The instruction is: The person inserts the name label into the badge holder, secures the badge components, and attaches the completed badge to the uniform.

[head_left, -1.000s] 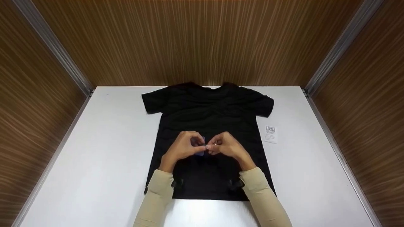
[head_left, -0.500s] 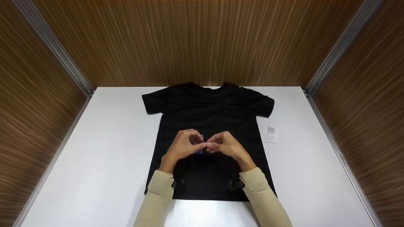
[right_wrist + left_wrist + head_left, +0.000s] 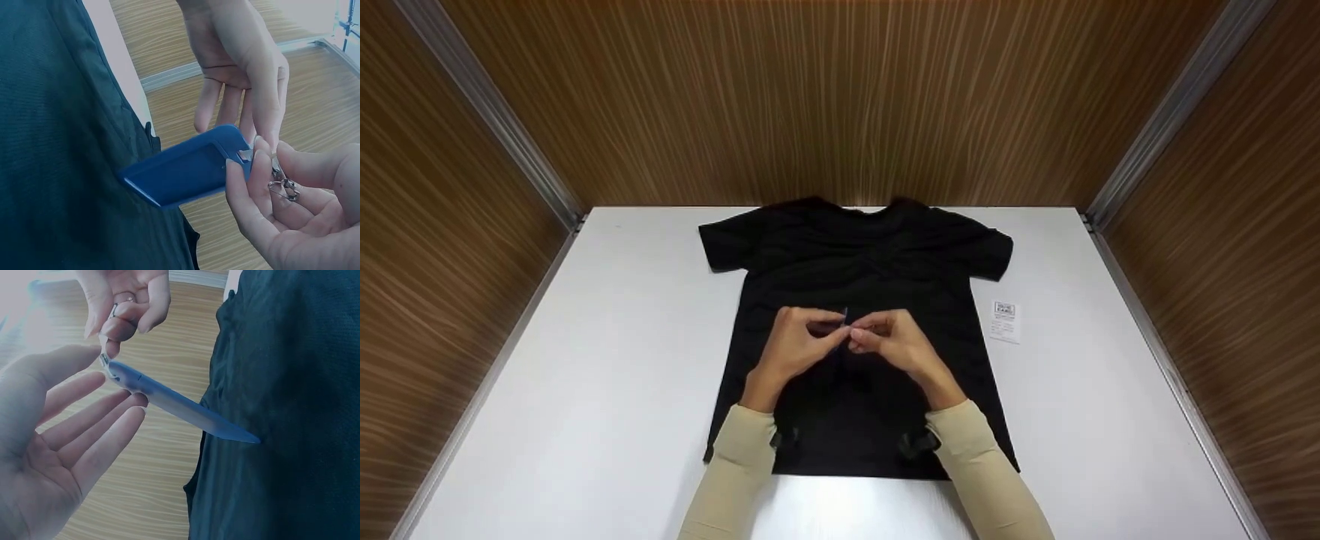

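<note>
A blue plastic badge holder [image 3: 185,169] hangs between my hands over a black T-shirt [image 3: 862,255] spread on the table. In the left wrist view the holder [image 3: 180,405] is seen nearly edge-on. My left hand [image 3: 799,341] pinches it at its slotted top between thumb and forefinger, the other fingers spread behind. My right hand [image 3: 896,341] pinches the small strap clip [image 3: 103,342] joined to that end. A metal safety pin [image 3: 285,190] on the clip shows between the right fingers. The fingertips of both hands nearly meet, partly hiding the clip.
A white printed card [image 3: 1005,322] lies on the white table [image 3: 607,375], right of the shirt. Wood-grain panels [image 3: 840,105] stand at the back and both sides, with metal strips along the corners.
Both hands have shifted slightly away from the body. The badge holder has turned from showing its blue face to nearly edge-on in the head view. The T-shirt and card stay put.
</note>
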A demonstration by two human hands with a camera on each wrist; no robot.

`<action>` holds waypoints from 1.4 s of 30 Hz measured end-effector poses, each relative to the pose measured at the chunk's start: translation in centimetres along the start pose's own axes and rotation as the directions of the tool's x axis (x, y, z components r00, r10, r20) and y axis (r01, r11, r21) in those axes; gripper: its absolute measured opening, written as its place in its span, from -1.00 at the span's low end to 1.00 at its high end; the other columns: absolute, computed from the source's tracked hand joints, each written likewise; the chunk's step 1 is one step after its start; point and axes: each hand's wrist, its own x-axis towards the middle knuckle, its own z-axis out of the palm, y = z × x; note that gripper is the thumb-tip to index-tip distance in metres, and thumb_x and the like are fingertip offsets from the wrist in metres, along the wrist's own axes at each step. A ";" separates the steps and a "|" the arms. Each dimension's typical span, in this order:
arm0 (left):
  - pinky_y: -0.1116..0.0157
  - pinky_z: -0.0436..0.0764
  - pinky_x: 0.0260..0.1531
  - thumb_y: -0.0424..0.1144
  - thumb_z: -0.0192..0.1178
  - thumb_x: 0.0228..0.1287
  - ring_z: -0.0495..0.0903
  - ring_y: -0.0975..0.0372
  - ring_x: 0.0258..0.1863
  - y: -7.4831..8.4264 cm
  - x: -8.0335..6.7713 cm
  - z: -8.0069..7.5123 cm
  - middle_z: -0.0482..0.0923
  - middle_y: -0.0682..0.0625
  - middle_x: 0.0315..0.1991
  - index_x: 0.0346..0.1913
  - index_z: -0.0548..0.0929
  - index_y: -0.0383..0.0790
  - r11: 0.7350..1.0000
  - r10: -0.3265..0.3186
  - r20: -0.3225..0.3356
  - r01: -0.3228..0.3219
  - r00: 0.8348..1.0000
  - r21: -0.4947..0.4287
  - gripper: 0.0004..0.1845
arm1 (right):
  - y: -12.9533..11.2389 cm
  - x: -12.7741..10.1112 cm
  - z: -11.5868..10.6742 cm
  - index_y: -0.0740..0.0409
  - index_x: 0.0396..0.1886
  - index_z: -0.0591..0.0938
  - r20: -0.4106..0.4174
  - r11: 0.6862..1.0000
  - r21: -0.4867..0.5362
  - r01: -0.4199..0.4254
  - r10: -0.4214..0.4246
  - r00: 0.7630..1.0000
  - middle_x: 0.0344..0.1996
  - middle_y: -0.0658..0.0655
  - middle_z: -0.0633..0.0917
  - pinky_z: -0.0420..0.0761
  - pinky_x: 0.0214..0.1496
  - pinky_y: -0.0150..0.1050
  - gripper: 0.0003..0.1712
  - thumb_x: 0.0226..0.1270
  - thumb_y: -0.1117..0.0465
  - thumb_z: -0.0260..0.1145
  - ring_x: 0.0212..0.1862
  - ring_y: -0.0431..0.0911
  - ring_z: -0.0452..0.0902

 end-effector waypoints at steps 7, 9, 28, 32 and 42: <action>0.26 0.78 -0.28 -0.28 0.44 0.28 0.82 0.17 -0.30 0.2 0.1 0.3 0.83 -0.15 -0.24 -0.21 0.86 -0.31 0.999 0.033 -0.007 -0.033 0.999 0.027 -0.85 | 0.1 0.1 0.1 0.54 -0.08 0.71 -0.027 0.999 -0.025 0.031 -0.031 0.999 -0.21 0.56 0.75 0.76 -0.09 -0.31 -0.74 0.44 0.35 0.34 -0.30 -0.21 0.74; 0.26 0.78 -0.29 -0.28 0.42 0.30 0.82 0.18 -0.31 0.1 0.1 0.4 0.83 -0.14 -0.24 -0.22 0.87 -0.30 0.999 0.037 -0.006 -0.037 0.999 0.024 -0.87 | 0.2 0.1 0.1 0.53 -0.09 0.72 -0.033 0.999 -0.032 0.043 -0.045 0.998 -0.23 0.53 0.76 0.76 -0.10 -0.32 -0.74 0.44 0.34 0.35 -0.30 -0.21 0.74; 0.35 0.76 -0.30 -0.35 0.34 0.37 0.83 0.19 -0.29 0.3 -0.2 0.9 0.82 -0.18 -0.19 -0.12 0.84 -0.36 0.993 0.104 -0.036 -0.102 0.994 0.066 -0.84 | 0.4 0.1 0.7 0.39 -0.10 0.78 -0.128 0.996 -0.070 0.046 -0.055 0.990 -0.22 0.47 0.76 0.67 -0.15 -0.35 -0.81 0.43 0.35 0.34 -0.31 -0.22 0.68; 0.34 0.76 -0.32 -0.35 0.33 0.38 0.82 0.21 -0.31 0.3 -0.2 0.9 0.83 -0.17 -0.20 -0.14 0.85 -0.34 0.991 0.120 -0.029 -0.117 0.992 0.066 -0.85 | 0.4 0.0 0.8 0.39 -0.11 0.78 -0.133 0.995 -0.077 0.060 -0.069 0.989 -0.22 0.50 0.74 0.65 -0.18 -0.31 -0.82 0.43 0.36 0.34 -0.33 -0.21 0.64; 0.31 0.75 -0.39 -0.43 0.26 0.40 0.81 0.16 -0.39 0.2 -0.2 0.9 0.82 -0.19 -0.28 -0.21 0.82 -0.40 0.985 0.170 -0.034 -0.169 0.985 0.032 -0.85 | 0.3 0.0 1.0 0.44 -0.08 0.75 -0.121 0.998 -0.027 0.062 -0.065 0.991 -0.11 0.45 0.76 0.71 -0.06 -0.36 -0.81 0.43 0.41 0.30 -0.20 -0.02 0.72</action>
